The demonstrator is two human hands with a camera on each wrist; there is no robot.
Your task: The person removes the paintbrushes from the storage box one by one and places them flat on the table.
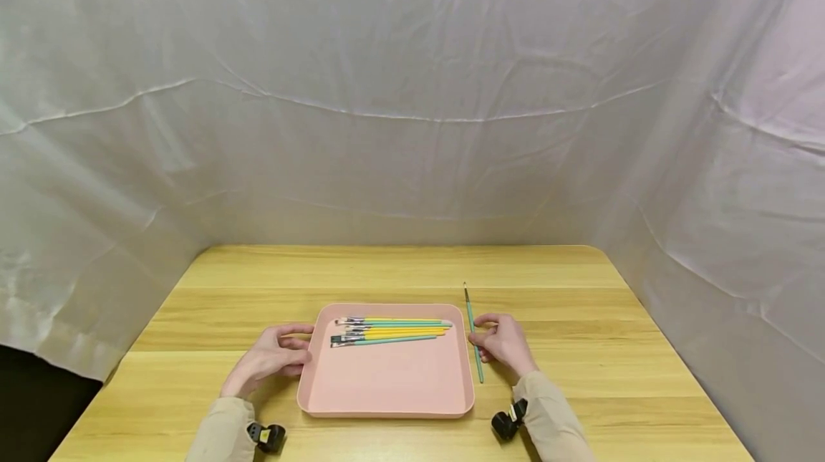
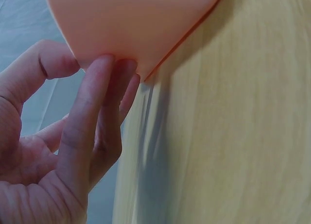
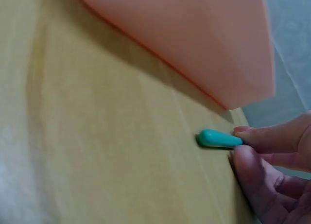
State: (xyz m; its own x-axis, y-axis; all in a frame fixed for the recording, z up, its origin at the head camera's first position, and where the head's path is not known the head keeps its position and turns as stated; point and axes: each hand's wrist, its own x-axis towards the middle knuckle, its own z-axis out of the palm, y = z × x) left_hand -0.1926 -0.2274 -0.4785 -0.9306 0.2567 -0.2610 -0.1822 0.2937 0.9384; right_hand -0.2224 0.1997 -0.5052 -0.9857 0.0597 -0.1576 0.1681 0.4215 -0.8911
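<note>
A pink tray (image 1: 393,383) sits on the wooden table, several paintbrushes (image 1: 393,333) with yellow and teal handles lying in its far half. Their bristle ends point left. Against the tray's left wall rest the fingertips of my left hand (image 1: 271,358); the left wrist view shows the thumb and fingers of this hand (image 2: 73,131) at the wall's outer side. To the right of the tray, my right hand (image 1: 505,342) pinches a single teal paintbrush (image 1: 470,315) between thumb and fingers. Its bristles point away from me, and its rounded handle end (image 3: 216,138) is close to the tabletop.
The light wooden table (image 1: 580,390) extends around the tray on every side. Grey-white fabric (image 1: 412,161) hangs behind it and along both sides. A black camera (image 1: 267,438) is strapped at the left wrist and another camera (image 1: 505,425) at the right.
</note>
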